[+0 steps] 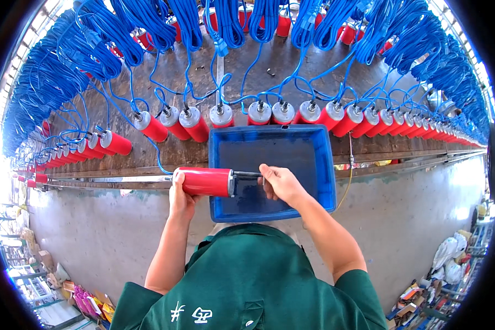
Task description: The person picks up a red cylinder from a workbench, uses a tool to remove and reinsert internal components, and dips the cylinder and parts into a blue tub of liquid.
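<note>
My left hand (180, 199) is wrapped round the left end of a red cylindrical motor (208, 177), which lies sideways over the left rim of a blue plastic tray (327, 170). A thin blue cable runs up from the motor's left end. At its right end is a metal cap, where a slim dark rod (246, 174) points to the right. The fingers of my right hand (280, 184) are closed on the rod's far end. Whether the rod is a tool or part of the motor, I cannot tell. The tray's dark bottom shows beneath my right hand.
Behind the tray, a long row of similar red motors (195, 126) stands along the brown table (236, 77). Thick coils of blue cable (187, 25) hang or lie beyond them. A thin yellow hose (347, 190) dangles right of the tray. Grey floor (401, 209) lies below.
</note>
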Motion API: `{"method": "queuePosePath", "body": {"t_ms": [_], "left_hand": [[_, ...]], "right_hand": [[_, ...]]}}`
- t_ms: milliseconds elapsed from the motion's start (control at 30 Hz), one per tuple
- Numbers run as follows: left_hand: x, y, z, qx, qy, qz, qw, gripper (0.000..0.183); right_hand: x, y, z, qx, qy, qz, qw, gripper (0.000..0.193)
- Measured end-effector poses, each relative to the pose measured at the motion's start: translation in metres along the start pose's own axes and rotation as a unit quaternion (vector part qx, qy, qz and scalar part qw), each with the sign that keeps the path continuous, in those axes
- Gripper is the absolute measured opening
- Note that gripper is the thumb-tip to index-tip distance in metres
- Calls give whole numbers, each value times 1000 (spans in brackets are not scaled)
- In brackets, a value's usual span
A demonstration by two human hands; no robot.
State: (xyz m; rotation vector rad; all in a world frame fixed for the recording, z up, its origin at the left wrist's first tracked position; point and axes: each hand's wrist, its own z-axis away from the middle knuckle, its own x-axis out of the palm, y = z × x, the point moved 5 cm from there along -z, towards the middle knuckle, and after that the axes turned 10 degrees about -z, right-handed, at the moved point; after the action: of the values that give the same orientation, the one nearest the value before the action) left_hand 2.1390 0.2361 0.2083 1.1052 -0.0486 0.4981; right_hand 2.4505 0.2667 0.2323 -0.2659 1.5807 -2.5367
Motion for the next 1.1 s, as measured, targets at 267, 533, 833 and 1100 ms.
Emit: {"method": "queuePosePath", "body": {"t_ms": [267, 533, 833, 1100], "left_hand": [[-4, -2, -1, -10, 9, 9, 1000, 54], [-4, -3, -2, 1, 14, -25, 1000, 55], [-2, -2, -1, -19, 29, -9, 999, 54], [-3, -3, -3, 0, 16, -20, 1000, 53]], "right_hand": [[3, -42, 23, -356, 20, 341, 870, 46], [-6, 3, -18, 63, -4, 29, 998, 47], [2, -42, 22, -433, 6, 330, 839, 35], [4, -19, 5, -61, 10, 38, 997, 49]]}}
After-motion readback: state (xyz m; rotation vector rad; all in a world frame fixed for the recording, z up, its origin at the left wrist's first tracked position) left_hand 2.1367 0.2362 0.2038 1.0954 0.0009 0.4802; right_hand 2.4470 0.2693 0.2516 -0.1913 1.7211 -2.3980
